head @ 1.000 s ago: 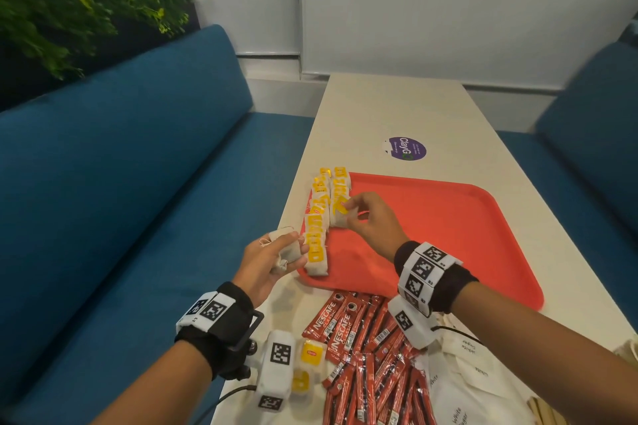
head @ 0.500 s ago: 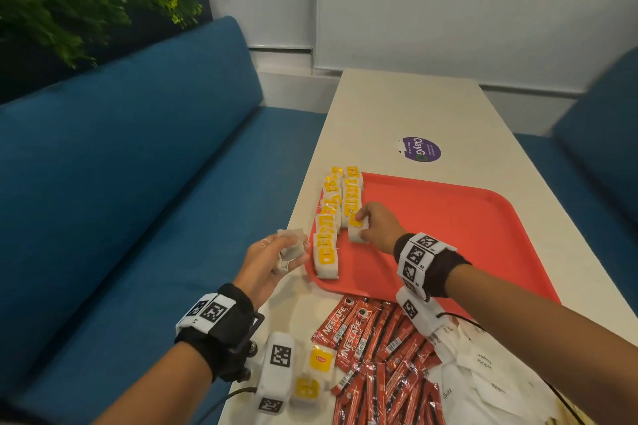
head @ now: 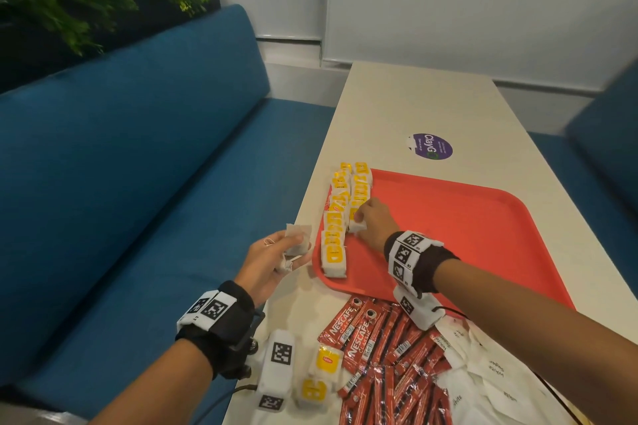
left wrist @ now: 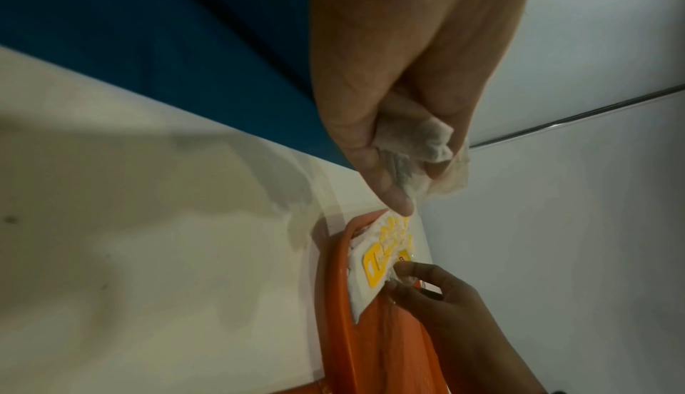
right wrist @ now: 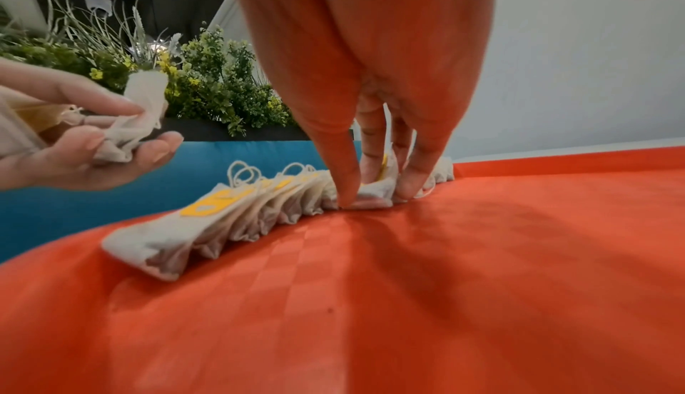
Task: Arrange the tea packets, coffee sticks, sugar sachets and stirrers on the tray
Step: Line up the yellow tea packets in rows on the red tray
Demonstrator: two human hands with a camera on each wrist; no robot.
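Observation:
A red tray (head: 483, 235) lies on the pale table. Two rows of yellow-tagged tea packets (head: 333, 245) run along its left edge. My right hand (head: 359, 222) pinches a tea packet (head: 357, 228) at the near end of the second row. In the right wrist view, thumb and fingers grip that tea packet (right wrist: 378, 191) against the tray (right wrist: 407, 297). My left hand (head: 286, 252) hovers just left of the tray, holding a few tea packets (head: 297, 241), which the left wrist view shows crumpled (left wrist: 419, 142) under the thumb.
Red coffee sticks (head: 379, 355) lie in a heap near the table's front edge, with white sugar sachets (head: 483, 373) to their right and two loose tea packets (head: 326, 360) to their left. A blue bench (head: 138, 200) runs along the left. A purple sticker (head: 431, 147) sits beyond the tray.
My right hand has come nearer along the second row and lowered its tea packet onto the tray. The left hand has stayed beside the tray with its packets.

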